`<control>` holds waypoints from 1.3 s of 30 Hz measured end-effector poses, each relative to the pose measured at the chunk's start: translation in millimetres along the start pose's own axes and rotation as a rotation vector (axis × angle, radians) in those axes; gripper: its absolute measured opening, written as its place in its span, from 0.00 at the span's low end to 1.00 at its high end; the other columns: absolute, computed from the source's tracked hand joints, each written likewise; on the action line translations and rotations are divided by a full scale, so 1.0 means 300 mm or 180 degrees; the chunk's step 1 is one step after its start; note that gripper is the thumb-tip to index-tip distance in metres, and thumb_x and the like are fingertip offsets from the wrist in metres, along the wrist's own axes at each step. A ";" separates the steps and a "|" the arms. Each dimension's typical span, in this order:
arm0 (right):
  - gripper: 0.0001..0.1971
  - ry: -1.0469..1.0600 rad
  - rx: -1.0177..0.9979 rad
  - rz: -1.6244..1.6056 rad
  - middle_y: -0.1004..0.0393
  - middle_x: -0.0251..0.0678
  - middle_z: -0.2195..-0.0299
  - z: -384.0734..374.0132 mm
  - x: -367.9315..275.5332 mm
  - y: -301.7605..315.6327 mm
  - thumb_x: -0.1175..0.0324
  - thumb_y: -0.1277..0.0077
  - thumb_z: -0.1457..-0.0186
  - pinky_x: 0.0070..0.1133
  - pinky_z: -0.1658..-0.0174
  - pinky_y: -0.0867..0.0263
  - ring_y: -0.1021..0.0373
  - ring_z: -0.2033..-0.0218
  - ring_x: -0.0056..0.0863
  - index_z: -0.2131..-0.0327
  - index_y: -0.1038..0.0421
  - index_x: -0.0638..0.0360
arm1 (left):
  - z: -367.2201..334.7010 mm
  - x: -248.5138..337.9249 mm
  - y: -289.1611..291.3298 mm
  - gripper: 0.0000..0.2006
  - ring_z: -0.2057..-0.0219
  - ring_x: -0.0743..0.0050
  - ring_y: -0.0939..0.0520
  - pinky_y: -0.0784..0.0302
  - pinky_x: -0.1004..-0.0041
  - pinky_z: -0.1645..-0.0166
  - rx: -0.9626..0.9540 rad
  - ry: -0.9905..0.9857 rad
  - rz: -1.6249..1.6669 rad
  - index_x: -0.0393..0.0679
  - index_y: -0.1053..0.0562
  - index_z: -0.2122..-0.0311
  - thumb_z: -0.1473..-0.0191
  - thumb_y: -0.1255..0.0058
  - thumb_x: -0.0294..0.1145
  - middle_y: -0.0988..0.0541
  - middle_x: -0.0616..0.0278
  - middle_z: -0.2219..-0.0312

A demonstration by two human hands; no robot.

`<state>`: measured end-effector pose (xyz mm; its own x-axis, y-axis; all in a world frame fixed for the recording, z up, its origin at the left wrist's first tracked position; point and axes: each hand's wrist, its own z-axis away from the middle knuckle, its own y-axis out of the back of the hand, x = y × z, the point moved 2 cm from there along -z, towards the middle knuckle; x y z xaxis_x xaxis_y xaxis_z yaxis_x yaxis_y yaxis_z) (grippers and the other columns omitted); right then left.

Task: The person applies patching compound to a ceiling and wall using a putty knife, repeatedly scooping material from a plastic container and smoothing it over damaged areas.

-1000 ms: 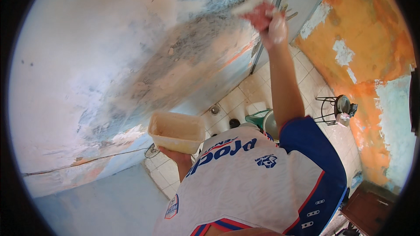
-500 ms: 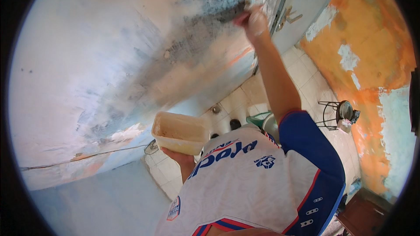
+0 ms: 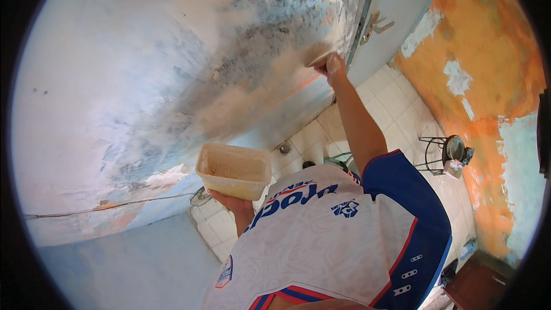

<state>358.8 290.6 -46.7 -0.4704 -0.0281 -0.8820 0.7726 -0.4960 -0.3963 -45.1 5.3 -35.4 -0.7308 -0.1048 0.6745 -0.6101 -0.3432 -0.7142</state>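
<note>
My right hand [image 3: 333, 68] is closed round a putty knife [image 3: 319, 59], its thin flat blade edge against the patchy wall [image 3: 247, 51] close to the door frame. Pale smears coat the back of this hand. Lower and to the left, my left hand [image 3: 232, 201] supports a cream rectangular plastic tub [image 3: 235, 188] from below, fingers wrapped under its base. The tub is tilted so that its inside shows, with whitish-brown residue on the walls. The putty knife's handle is hidden in my grip.
A grey door [image 3: 396, 11] with a metal handle [image 3: 376, 27] stands beside the wall. On the tiled floor [image 3: 393, 100] are a black metal stool [image 3: 433, 152] and a green-rimmed bucket [image 3: 344, 159], partly hidden by my body. An orange wall [image 3: 482, 40] rises at right; a cable [image 3: 115, 206] crosses the lower left wall.
My right hand has moved down the wall, from the dark patch higher up to beside the lower door frame. The tub has shifted slightly left in my left hand.
</note>
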 end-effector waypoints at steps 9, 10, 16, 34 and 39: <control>0.15 0.1302 -0.0892 -0.0989 0.27 0.42 0.77 0.192 -0.936 -0.208 0.64 0.65 0.38 0.35 0.65 0.26 0.29 0.75 0.37 0.66 0.33 0.68 | -0.007 -0.022 0.037 0.43 0.35 0.56 0.43 0.44 0.55 0.33 0.0055 0.0284 -0.0061 0.55 0.50 0.32 0.45 0.75 0.75 0.46 0.62 0.34; 0.14 0.1307 -0.0943 -0.1173 0.28 0.42 0.77 0.227 -0.923 -0.209 0.66 0.65 0.39 0.35 0.63 0.27 0.29 0.74 0.36 0.66 0.33 0.68 | -0.002 -0.021 0.040 0.43 0.34 0.56 0.43 0.44 0.55 0.33 0.0061 0.0304 -0.0046 0.55 0.50 0.32 0.45 0.75 0.75 0.46 0.62 0.34; 0.11 0.0629 -0.0892 -0.0700 0.28 0.42 0.78 0.174 -0.291 0.011 0.66 0.66 0.40 0.32 0.68 0.28 0.30 0.77 0.30 0.67 0.34 0.61 | -0.004 -0.042 -0.028 0.42 0.35 0.56 0.43 0.44 0.56 0.33 -0.0121 0.0068 0.0153 0.55 0.50 0.32 0.43 0.75 0.74 0.45 0.62 0.34; 0.08 0.1003 -0.1134 -0.0883 0.26 0.36 0.73 0.349 -0.657 -0.222 0.70 0.61 0.43 0.34 0.56 0.26 0.28 0.76 0.30 0.64 0.32 0.60 | 0.003 -0.020 -0.079 0.41 0.35 0.58 0.42 0.43 0.56 0.33 0.0735 -0.0161 -0.0017 0.59 0.50 0.32 0.43 0.79 0.74 0.44 0.63 0.35; 0.22 -0.0456 -0.0721 0.0113 0.25 0.39 0.73 0.291 0.119 -0.072 0.50 0.63 0.34 0.33 0.65 0.23 0.25 0.75 0.32 0.64 0.32 0.61 | -0.061 -0.057 0.054 0.42 0.34 0.54 0.43 0.44 0.54 0.33 0.0122 -0.0416 0.0454 0.55 0.50 0.32 0.44 0.74 0.74 0.45 0.61 0.34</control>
<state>288.0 224.4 -47.4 -0.4844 -0.1725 -0.8576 0.8578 -0.2861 -0.4270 -48.1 18.8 -61.9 -0.7614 -0.2744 0.5874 -0.4893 -0.3511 -0.7983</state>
